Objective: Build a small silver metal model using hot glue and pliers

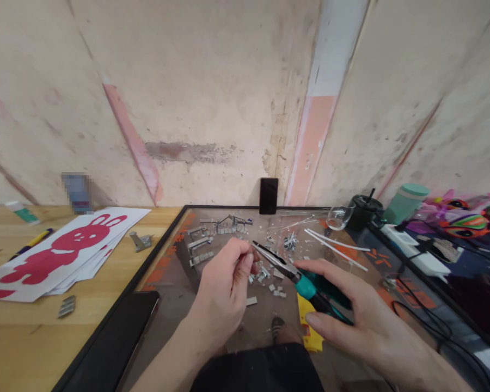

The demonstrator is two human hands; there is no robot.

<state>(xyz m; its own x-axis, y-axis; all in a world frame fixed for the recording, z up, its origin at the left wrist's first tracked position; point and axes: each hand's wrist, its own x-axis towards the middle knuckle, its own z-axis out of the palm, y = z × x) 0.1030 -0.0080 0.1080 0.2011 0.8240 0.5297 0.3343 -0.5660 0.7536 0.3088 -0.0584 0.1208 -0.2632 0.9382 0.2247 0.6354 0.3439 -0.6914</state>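
My left hand [224,288] is raised over a glass tabletop [171,272], fingers pinched on a small metal piece I can barely make out. My right hand [351,310] grips teal-handled needle-nose pliers [294,272], whose jaws point left and meet the pinched piece at my left fingertips. Below both hands lie several strips and loose bits of staples [204,245] scattered on the glass.
A black phone [268,195] leans on the wall. White paper sheets with a red rabbit [65,250] lie on the wooden desk at left. A clear cup [340,216], black lidded cup [365,209], green tumbler [406,201], white rods [335,245] and cables sit at right.
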